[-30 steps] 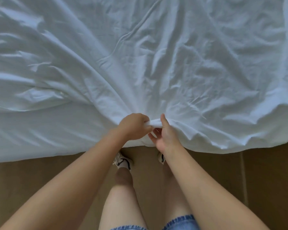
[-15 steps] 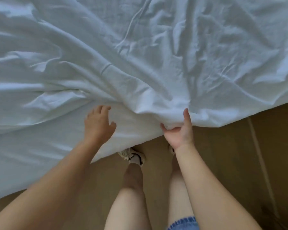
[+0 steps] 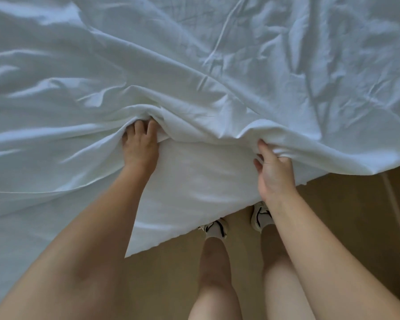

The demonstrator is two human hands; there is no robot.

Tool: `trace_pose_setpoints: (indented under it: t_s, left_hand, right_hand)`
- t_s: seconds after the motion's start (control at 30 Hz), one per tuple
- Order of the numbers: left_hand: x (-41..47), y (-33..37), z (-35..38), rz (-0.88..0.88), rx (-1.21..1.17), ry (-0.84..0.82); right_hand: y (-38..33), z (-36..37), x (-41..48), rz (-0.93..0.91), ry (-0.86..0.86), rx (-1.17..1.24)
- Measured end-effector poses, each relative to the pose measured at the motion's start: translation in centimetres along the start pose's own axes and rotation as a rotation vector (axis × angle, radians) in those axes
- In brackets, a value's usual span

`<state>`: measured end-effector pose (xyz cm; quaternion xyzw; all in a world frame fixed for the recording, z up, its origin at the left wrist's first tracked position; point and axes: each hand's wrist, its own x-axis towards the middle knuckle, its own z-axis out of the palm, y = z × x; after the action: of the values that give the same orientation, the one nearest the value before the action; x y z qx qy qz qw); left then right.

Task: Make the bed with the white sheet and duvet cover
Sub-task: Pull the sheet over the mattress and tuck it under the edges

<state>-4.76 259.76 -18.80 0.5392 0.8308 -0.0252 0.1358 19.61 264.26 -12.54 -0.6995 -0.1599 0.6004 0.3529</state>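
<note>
A crumpled white duvet cover fills the upper part of the head view. Under its raised near edge lies a flatter white sheet, hanging over the bed's side. My left hand reaches under the raised fold, its fingertips hidden in the cloth. My right hand pinches the duvet cover's near edge between thumb and fingers and holds it up off the sheet.
Tan floor runs along the bed's near side. My bare legs and white shoes stand close to the hanging sheet. A pale floor seam runs at the right.
My hands have come apart from a shared grip. The left has slid forward under the fold, and the right has lifted the cover's edge, baring more sheet.
</note>
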Motion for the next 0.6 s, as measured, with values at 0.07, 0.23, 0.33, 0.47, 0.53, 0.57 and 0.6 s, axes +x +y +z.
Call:
trace_pose_setpoints:
  t_s: [0.07,0.23,0.33,0.47,0.53,0.57,0.6]
  left_hand:
    - [0.5,-0.4,-0.2,0.014,-0.015,0.001]
    - [-3.3,-0.4,-0.6,0.052,-0.074,-0.235]
    - [-10.9,-3.6,-0.8,0.098,0.076,-0.578]
    - [-16.9,-9.7,-2.4,-0.090,0.218,-0.792]
    - [-17.3,-10.4,-2.6,-0.140,0.151,-0.716]
    - [-17.3,-10.0,-2.7,-0.139,0.108,-0.671]
    - [-17.3,-9.5,-2.9,-0.128,0.071,-0.632]
  right_hand:
    - [-0.7,0.7,0.1,-0.028,0.046,-0.033]
    - [-2.1,2.0,-0.3,-0.141,0.150,-0.229]
    - [-0.4,1.3,-1.4,0.108,0.165,-0.211]
    - [6.1,-1.8,-5.7,0.546,0.119,-0.234]
    - [8.0,-2.8,-6.9,0.614,0.083,-0.125]
    - [8.5,-2.9,-7.1,0.627,0.057,-0.060]
    - [8.9,-2.8,-7.1,0.635,0.016,-0.011]
